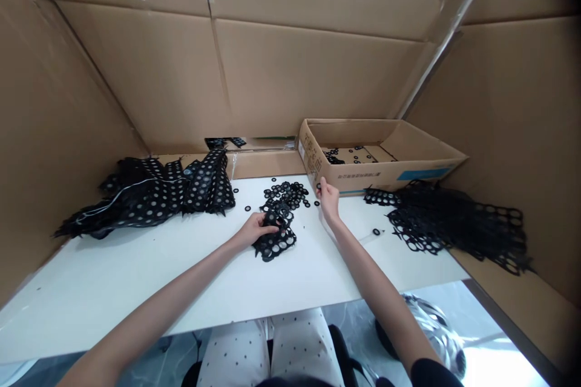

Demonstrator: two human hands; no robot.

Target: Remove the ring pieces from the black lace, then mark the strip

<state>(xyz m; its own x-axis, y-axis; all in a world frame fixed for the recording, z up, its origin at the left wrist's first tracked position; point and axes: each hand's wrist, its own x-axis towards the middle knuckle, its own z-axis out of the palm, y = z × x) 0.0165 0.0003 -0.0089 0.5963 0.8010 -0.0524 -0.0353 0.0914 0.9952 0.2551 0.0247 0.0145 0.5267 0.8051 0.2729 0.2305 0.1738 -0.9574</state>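
Observation:
My left hand [258, 230] is closed on a black perforated sheet [275, 245] lying near the middle of the white table [218, 290]. Round the sheet's far side spreads a pile of small black rings [287, 193]. My right hand [328, 198] is raised at the near left corner of the cardboard box [372, 176], its fingers pinched on a black ring [319, 186]. More rings lie inside the box. A loose ring [376, 232] rests on the table to the right of my right forearm.
Black sheets with round spots [157, 196] are heaped at the left. Emptied-looking black mesh sheets [458, 224] lie at the right, partly over the table's edge. Cardboard walls [318, 66] enclose the back and sides.

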